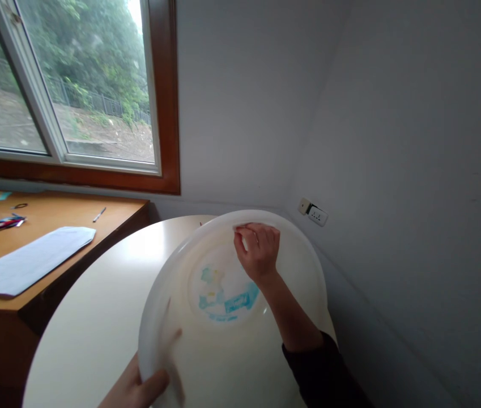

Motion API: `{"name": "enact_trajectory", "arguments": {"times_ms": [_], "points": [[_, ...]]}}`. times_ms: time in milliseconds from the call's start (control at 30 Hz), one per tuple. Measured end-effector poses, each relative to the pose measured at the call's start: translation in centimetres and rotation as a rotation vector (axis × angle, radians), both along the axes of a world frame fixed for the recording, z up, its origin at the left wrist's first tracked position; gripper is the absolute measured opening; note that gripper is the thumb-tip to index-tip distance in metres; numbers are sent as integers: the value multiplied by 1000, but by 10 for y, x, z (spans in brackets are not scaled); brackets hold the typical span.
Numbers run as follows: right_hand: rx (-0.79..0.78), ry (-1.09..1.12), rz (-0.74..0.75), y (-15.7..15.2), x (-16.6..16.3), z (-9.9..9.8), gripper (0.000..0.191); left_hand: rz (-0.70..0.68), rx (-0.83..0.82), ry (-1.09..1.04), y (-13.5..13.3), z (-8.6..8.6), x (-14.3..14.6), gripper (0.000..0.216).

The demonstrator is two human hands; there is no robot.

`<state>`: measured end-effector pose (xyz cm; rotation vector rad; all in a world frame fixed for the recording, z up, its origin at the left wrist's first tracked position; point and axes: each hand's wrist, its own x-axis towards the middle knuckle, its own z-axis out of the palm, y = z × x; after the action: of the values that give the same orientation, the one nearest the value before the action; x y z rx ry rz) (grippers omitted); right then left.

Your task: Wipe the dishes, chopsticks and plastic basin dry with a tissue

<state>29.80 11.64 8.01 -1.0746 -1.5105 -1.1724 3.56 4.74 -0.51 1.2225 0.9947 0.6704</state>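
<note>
A large, round, translucent white plastic basin [223,351] is tilted up, its inside facing me. A faded blue and yellow print shows on its bottom. My left hand [138,385] grips the rim at the lower left. Its thumb lies on the inner side, and its fingers show dimly through the wall behind. Inside the basin, near the upper rim, my right hand [259,252] has its fingers curled and pressed together at the wall. A thin pale edge shows at the fingertips; what it belongs to is too small to make out.
Behind the basin stands a round white table [91,306]. At the left, a wooden desk [113,212] holds a folded white sheet [36,260], a pen [99,215], several colourful items [8,221] and a dark ring [20,205]. A wall socket [317,215] is close on the right.
</note>
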Motion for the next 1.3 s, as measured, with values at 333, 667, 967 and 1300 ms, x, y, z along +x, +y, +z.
{"name": "enact_trajectory", "arguments": {"times_ms": [333, 667, 967, 1300], "points": [[-297, -381, -332, 3, 27, 8, 18, 128, -25, -47, 2, -2, 1, 66], [-968, -286, -459, -41, 40, -34, 13, 308, -52, 2, 1, 4, -6, 74], [-1438, 23, 80, -72, -25, -56, 13, 411, -71, -188, -10, 36, 11, 71], [-1709, 1289, 1125, -61, -94, -56, 10, 429, -58, -212, -6, 27, 17, 59]]}}
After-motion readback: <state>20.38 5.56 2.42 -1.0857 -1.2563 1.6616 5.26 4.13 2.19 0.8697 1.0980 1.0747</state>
